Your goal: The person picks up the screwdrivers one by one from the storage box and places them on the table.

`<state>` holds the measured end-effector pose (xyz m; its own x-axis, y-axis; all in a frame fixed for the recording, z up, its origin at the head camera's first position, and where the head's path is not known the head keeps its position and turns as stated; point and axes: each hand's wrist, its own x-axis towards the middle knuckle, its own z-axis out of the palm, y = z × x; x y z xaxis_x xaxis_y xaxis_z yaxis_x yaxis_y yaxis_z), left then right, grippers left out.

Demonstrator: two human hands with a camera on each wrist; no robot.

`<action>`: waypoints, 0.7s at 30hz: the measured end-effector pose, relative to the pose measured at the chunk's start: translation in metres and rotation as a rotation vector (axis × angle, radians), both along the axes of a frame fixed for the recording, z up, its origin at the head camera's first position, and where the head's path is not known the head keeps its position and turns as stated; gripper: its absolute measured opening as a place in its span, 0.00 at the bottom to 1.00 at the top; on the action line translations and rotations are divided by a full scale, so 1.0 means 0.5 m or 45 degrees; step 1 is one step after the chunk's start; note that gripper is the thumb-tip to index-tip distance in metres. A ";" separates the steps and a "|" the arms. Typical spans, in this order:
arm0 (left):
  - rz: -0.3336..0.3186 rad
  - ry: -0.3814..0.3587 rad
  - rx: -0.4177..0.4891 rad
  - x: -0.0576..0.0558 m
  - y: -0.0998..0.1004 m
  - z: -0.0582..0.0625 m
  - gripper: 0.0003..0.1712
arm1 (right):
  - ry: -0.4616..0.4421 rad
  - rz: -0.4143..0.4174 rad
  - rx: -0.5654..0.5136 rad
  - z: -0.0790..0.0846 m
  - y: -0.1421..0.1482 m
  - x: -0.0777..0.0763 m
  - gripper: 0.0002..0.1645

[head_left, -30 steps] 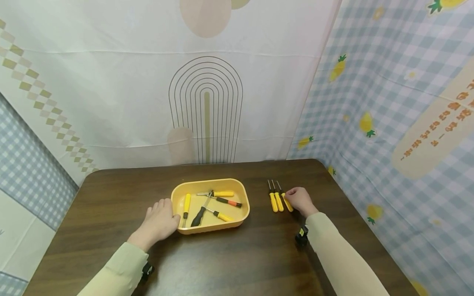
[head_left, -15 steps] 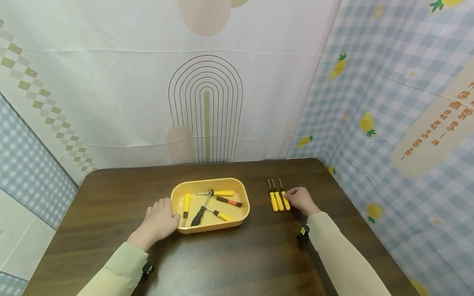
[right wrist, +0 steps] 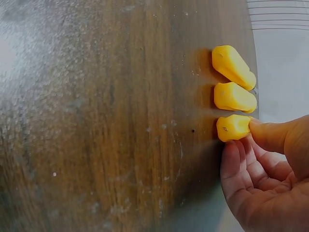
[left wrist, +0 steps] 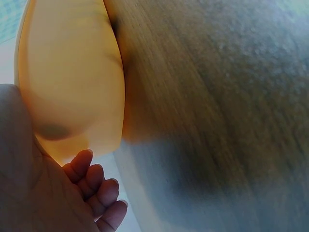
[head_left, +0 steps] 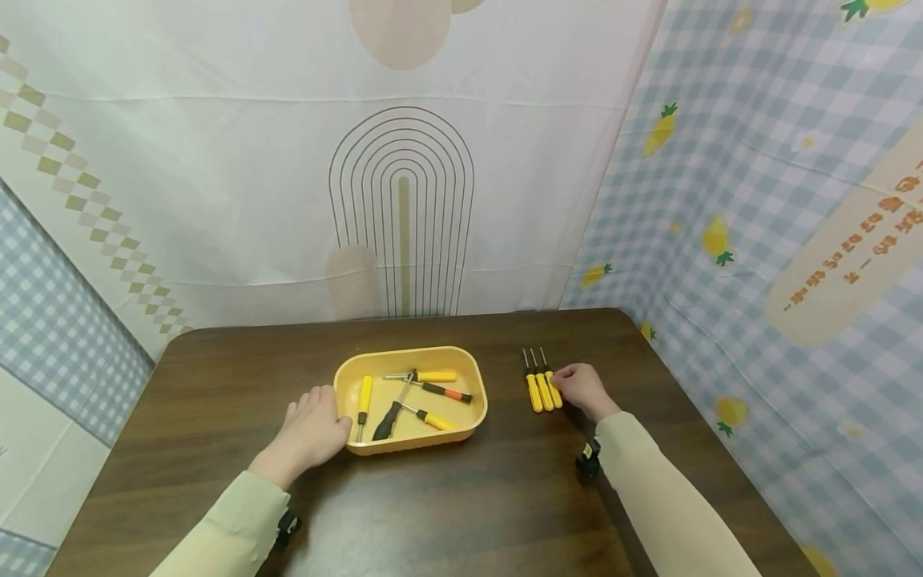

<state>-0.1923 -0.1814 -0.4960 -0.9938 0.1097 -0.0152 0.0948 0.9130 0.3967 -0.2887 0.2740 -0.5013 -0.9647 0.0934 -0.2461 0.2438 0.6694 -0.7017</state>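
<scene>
Between thumb and fingers of the right hand, a yellow-handled screwdriver is pinched, just beside two matching screwdrivers on the dark table. Further left, a yellow tray of five tools is gripped at its left end by the left hand.

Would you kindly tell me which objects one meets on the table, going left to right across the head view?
Yellow tray → row's left screwdriver → row's middle screwdriver → row's right screwdriver.
</scene>
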 end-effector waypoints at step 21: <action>0.004 0.001 -0.005 -0.002 0.000 0.000 0.19 | 0.141 -0.050 -0.160 0.024 0.003 0.004 0.26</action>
